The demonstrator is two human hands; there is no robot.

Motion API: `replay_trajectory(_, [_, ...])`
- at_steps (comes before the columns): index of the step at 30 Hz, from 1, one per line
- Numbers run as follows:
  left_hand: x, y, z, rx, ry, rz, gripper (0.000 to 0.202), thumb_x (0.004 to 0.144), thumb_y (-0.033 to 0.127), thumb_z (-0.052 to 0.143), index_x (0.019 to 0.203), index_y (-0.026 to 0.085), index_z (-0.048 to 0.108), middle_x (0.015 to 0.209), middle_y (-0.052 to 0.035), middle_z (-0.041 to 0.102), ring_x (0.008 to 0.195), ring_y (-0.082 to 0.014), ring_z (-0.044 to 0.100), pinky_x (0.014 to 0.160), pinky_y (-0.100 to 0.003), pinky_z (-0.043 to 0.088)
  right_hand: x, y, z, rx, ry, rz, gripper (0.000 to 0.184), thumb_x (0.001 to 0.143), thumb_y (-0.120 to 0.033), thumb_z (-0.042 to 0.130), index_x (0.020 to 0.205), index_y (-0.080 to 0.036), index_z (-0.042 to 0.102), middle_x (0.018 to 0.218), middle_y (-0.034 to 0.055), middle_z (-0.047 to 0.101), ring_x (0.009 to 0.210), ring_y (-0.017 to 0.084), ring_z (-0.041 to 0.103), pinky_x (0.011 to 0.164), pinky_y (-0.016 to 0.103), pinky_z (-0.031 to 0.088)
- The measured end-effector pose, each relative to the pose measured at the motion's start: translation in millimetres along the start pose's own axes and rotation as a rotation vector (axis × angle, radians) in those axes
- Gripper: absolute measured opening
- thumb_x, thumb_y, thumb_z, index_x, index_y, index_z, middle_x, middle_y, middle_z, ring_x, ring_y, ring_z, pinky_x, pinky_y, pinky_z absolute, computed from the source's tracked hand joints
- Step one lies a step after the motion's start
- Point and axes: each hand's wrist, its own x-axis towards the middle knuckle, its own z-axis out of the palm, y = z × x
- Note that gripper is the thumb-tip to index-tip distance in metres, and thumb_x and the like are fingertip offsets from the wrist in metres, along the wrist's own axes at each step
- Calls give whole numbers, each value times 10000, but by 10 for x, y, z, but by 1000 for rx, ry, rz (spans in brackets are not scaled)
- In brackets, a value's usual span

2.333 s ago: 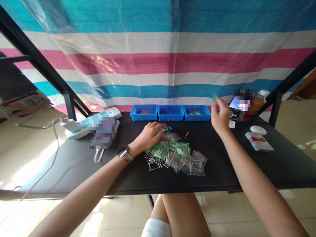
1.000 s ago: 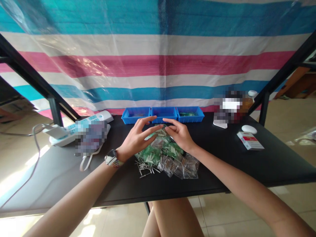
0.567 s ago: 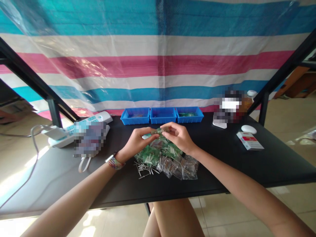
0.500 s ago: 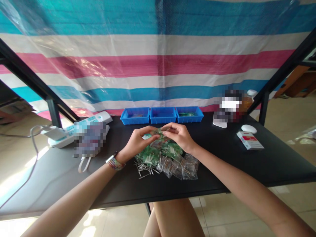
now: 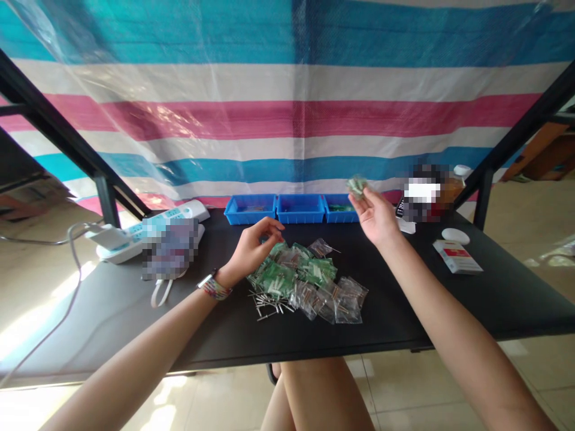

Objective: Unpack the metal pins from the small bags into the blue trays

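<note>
Now your right hand (image 5: 375,215) pinches a small green packet (image 5: 357,185) between thumb and fingertips, held up in the air beyond the pile of packets (image 5: 309,281) and to its right, over the rightmost of the three blue bins (image 5: 300,208). Your left hand (image 5: 251,246) hovers at the pile's near-left edge with its fingers loosely curled; whether they pinch anything cannot be told. A wristband (image 5: 214,287) sits on that wrist. Loose metal pins (image 5: 268,301) lie touching the pile's left front corner. The bins stand in a row behind the pile on the black table (image 5: 404,311). Well left of the pile lies a white power strip (image 5: 179,214), and well right of it a red-and-white box (image 5: 457,256).
</note>
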Motion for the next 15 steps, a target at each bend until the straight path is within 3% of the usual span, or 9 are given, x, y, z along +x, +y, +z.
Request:
replay_trajectory(4, [1,10,3,40,-26,-5,172,932,288,599,1057,184,657,863,-35,753,847,-203,731,828,-337,550,150,-89,-226,-432,219,-410,431,980,-444,571,1330,-213,669,1357,130,706,1304,295,667,1063,530,577])
replay_trajectory(6, [-1,2,3,68,-54,4,172,922,265,590,1056,186,665,876,-34,757,845,-200,729,821,-328,545,89,-64,-239,-770,113,-490,488,1020,-483,492,1378,-196,659,1406,163,677,1389,321,598,1132,552,514])
replay_trajectory(8, [0,-16,3,99,-79,13,180,915,252,585,1059,189,671,882,-31,758,833,-196,724,815,-321,544,-22,6,-200,-1099,-127,-476,533,1023,-496,495,1401,-154,650,1434,204,657,1446,363,535,1204,587,423])
replay_trajectory(10, [3,-37,-1,143,-106,31,189,910,251,581,1055,192,687,906,-34,759,843,-201,719,828,-328,549,-127,84,-144,-1306,-277,-473,606,1020,-479,514,1483,-93,568,1529,242,569,1517,400,433,1250,634,322])
replay_trajectory(13, [13,-58,-21,260,-183,96,200,891,241,574,1006,205,734,1006,-55,757,963,-235,702,935,-382,540,-206,141,-86,-1387,-299,-500,623,1041,-424,478,1563,-84,458,1631,237,445,1571,393,339,1262,642,285])
replay_trajectory(15, [17,-64,-40,330,-244,130,236,869,226,567,1002,216,761,1073,-68,742,1039,-258,676,1005,-419,519,-223,134,-69,-1358,-280,-511,578,1046,-387,461,1552,-108,470,1635,223,445,1569,376,351,1257,627,307])
